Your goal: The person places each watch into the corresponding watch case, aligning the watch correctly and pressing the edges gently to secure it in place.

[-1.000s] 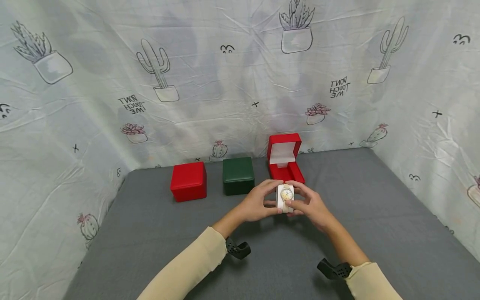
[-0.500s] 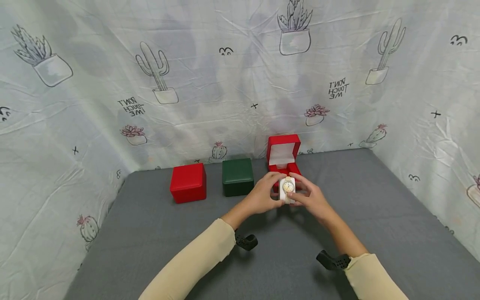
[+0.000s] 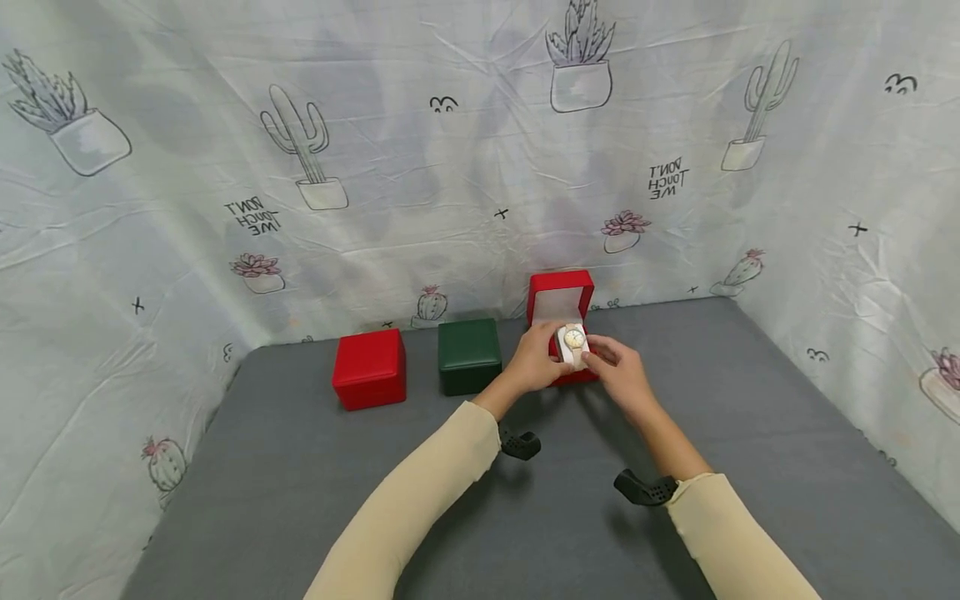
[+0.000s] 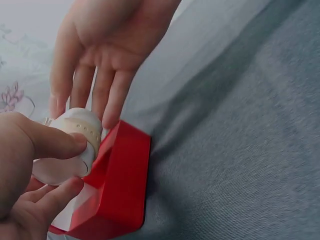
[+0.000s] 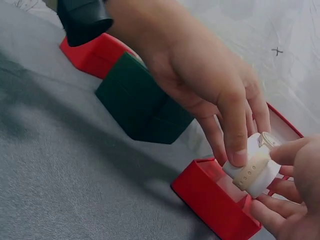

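A wristwatch [image 3: 574, 338] with a light strap and pale dial is wrapped round a white watch cushion [image 5: 268, 183]. My left hand [image 3: 535, 360] grips the cushion's left side, its thumb on the strap in the left wrist view. From the right, my right hand [image 3: 625, 379] pinches the cushion near the watch, thumb in front and fingers behind. Both hands hold it tilted over the open red watch box [image 4: 124, 180], whose lid stands up behind with a white lining. The cushion and hands hide much of the box's inside.
Left of the open box stands a closed dark green box [image 3: 469, 357]. Farther left is a closed red box [image 3: 370, 368]. All rest on a grey cloth-covered table [image 3: 300, 500], with a white cactus-print curtain [image 3: 420, 167] behind and at the sides.
Both hands have moved forward with the watch on its cushion, from in front of the open red box to over it. The boxes have stayed in place.
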`<state>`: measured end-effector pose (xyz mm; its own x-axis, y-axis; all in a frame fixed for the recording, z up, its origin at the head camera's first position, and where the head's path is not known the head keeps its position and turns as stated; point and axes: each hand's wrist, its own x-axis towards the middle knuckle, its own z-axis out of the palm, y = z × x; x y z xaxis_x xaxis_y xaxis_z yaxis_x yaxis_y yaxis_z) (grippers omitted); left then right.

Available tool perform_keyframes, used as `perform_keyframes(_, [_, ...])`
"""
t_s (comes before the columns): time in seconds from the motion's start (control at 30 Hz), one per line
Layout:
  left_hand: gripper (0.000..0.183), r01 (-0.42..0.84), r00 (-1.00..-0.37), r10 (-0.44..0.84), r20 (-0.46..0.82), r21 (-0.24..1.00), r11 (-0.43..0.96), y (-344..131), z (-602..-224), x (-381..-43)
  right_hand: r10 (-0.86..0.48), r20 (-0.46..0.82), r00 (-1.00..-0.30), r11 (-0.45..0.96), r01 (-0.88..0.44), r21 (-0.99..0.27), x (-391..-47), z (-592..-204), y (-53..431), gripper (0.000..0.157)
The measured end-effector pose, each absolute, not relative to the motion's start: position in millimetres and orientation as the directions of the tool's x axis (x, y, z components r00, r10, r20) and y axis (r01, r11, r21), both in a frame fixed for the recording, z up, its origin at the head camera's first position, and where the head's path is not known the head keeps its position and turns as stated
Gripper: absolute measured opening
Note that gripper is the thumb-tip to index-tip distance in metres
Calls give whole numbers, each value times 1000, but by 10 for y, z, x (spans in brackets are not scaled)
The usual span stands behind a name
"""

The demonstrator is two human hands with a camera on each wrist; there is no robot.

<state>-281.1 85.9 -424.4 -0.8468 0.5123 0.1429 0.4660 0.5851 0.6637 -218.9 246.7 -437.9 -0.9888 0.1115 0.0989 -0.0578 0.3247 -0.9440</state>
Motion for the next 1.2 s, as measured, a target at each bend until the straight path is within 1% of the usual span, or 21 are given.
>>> perform_keyframes(0.1, [67, 451, -857, 500, 123, 649, 613, 905, -4270, -2887, 194, 128, -973, 373, -47, -927, -2233, -4405, 2477, 34])
perform_keyframes(0.23, [68, 434, -864, 495, 94, 637, 637, 942, -4304, -2964, 268, 118, -956, 434, 11, -901, -2283, -4461, 2495, 31])
perform_keyframes(0.4, [66, 445, -857, 511, 72, 607, 659, 948, -4345, -3017, 258, 87, -962, 500, 56, -864, -2321, -4529, 2500, 34])
perform_keyframes(0.63, [62, 446, -857, 515, 22, 533, 719, 951, -4360, -3042, 201, 114, -973, 581, 25, -814, -2359, -4617, 2488, 34])
perform_keyframes(0.77, [64, 412, -877, 481, -19, 487, 770, 963, -4364, -3053, 234, 132, -963, 593, 34, -805, -2392, -4676, 2460, 32])
perform_keyframes(0.9, [66, 367, -902, 431, -30, 472, 801, 976, -4382, -3045, 294, 147, -944, 577, 53, -815, -2432, -4706, 2410, 28])
perform_keyframes(0.97, [67, 351, -910, 415, -25, 487, 800, 982, -4399, -3032, 330, 149, -932, 561, 66, -825, -2445, -4713, 2390, 25])
perform_keyframes(1.07, [62, 325, -924, 381, 20, 566, 758, 991, -4426, -3000, 379, 144, -914, 542, 93, -835, -2461, -4720, 2376, 23])
perform_keyframes(1.13, [54, 276, -950, 303, 78, 664, 695, 998, -4433, -2978, 400, 139, -906, 533, 106, -839, -2465, -4714, 2373, 23])
perform_keyframes(1.2, [45, 220, -974, 174, 144, 779, 587, 1009, -4417, -2968, 411, 126, -903, 529, 123, -840, -2472, -4702, 2373, 23])
